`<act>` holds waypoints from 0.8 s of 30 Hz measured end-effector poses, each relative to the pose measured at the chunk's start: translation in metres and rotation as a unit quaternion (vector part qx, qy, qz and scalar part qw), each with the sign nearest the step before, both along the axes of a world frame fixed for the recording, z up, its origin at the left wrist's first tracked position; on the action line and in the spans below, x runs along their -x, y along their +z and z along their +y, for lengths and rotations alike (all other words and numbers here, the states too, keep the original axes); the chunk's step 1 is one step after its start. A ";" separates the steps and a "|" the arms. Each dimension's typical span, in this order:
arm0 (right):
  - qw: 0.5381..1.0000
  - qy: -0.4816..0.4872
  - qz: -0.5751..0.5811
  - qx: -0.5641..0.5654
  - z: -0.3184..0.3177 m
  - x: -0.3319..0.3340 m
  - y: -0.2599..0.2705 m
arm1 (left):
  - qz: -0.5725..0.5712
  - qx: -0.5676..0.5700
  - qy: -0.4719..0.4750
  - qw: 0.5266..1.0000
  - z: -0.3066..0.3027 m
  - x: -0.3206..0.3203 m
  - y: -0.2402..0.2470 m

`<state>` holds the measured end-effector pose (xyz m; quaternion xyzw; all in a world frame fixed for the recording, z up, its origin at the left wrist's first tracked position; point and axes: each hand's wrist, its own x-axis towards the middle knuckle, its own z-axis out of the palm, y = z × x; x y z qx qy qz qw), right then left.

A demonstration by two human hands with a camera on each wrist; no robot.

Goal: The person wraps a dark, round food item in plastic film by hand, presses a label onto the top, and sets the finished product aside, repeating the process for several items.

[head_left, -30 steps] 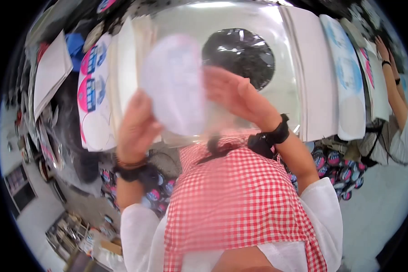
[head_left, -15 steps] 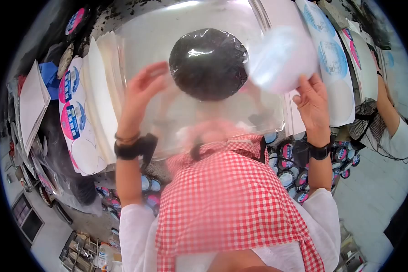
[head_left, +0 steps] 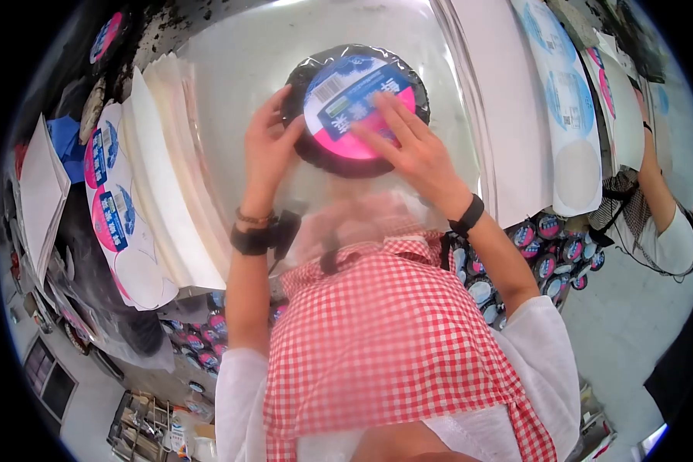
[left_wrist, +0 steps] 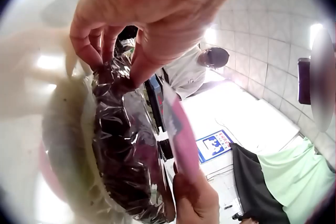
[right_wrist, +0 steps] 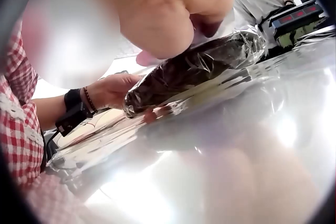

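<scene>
A dark round pack [head_left: 304,148] in clear, crinkled film lies flat on the shiny work surface. My left hand [head_left: 272,146] grips its left edge; in the left wrist view the fingertips and thumb [left_wrist: 137,69] pinch the film-wrapped rim. Over the pack is a round label [head_left: 335,96], white, blue and pink with printing and a barcode. My right hand [head_left: 416,146] holds this label, its fingers spread across the right part of the face. From the left wrist side, the label [left_wrist: 181,134] stands tilted, partly off the pack's top.
Paper stacks [head_left: 169,154] and printed label sheets [head_left: 115,208] flank the surface on the left. On the right are more paper [head_left: 508,115] and blue label sheets [head_left: 566,100]. Several labelled packs [head_left: 547,246] are piled below. Another person's arm [head_left: 654,185] shows at far right.
The right hand has brought the label from the right stack to over the dark pack, its printed face now showing. My left hand has moved in to the pack's left edge.
</scene>
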<state>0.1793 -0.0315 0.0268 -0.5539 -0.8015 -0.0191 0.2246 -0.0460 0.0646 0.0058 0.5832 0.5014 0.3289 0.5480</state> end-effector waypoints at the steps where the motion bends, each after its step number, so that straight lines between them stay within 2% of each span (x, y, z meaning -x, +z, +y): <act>1: 1.000 0.004 -0.011 0.018 -0.001 -0.002 -0.001 | -0.004 -0.008 -0.003 1.000 0.000 0.001 -0.002; 3: 0.998 0.015 -0.031 0.051 0.000 -0.006 -0.004 | 0.004 -0.019 -0.007 1.000 0.000 0.001 -0.002; 5: 0.979 0.030 -0.034 0.200 -0.001 -0.006 0.042 | 0.027 -0.028 -0.008 0.999 -0.002 0.000 0.001; 7: 0.980 0.026 -0.024 0.197 0.007 0.001 0.054 | 0.039 -0.051 -0.006 0.998 -0.002 0.001 -0.003; 9: 0.999 0.009 -0.003 0.049 0.039 0.028 0.030 | 0.027 -0.052 0.001 0.998 -0.003 -0.002 -0.007; 11: 0.999 -0.007 0.033 0.034 0.053 0.039 -0.004 | -0.004 -0.032 0.016 0.999 -0.008 -0.001 -0.009; 13: 0.999 -0.009 0.043 0.018 0.060 0.040 -0.015 | 0.039 -0.076 0.001 0.996 -0.001 0.000 -0.014; 14: 0.999 -0.039 -0.012 0.033 0.058 0.031 -0.017 | 0.062 -0.094 -0.007 0.994 -0.002 0.002 -0.018; 16: 0.985 -0.109 -0.125 0.054 0.056 -0.003 -0.010 | 0.019 -0.051 0.037 0.998 -0.007 0.003 -0.017; 17: 0.976 -0.206 0.058 0.036 0.046 -0.014 -0.004 | -0.009 -0.034 0.058 0.998 -0.010 0.002 -0.020; 18: 0.968 -0.238 0.021 0.069 0.035 -0.019 -0.019 | 0.013 -0.057 0.052 0.997 -0.009 0.009 -0.053; 19: 0.965 -0.225 0.040 0.129 0.029 -0.018 -0.053 | 0.129 -0.073 -0.048 0.988 -0.006 0.012 -0.044; 20: 0.959 -0.215 0.135 0.125 0.024 -0.015 -0.065 | 0.107 -0.041 -0.040 0.993 -0.015 0.003 -0.020; 21: 0.902 -0.148 0.347 0.208 0.028 -0.014 -0.033 | -0.008 0.037 -0.014 0.999 -0.020 -0.005 0.004; 22: 0.862 -0.111 0.435 0.237 0.028 -0.008 -0.017 | -0.075 0.089 0.030 0.993 -0.019 -0.001 0.014; 23: 0.880 -0.095 0.413 0.213 0.025 -0.004 -0.002 | -0.133 0.104 0.068 0.983 -0.016 0.007 0.026; 24: 0.883 0.005 0.428 0.191 0.034 -0.012 0.022 | -0.147 0.159 0.086 0.973 -0.009 0.035 0.040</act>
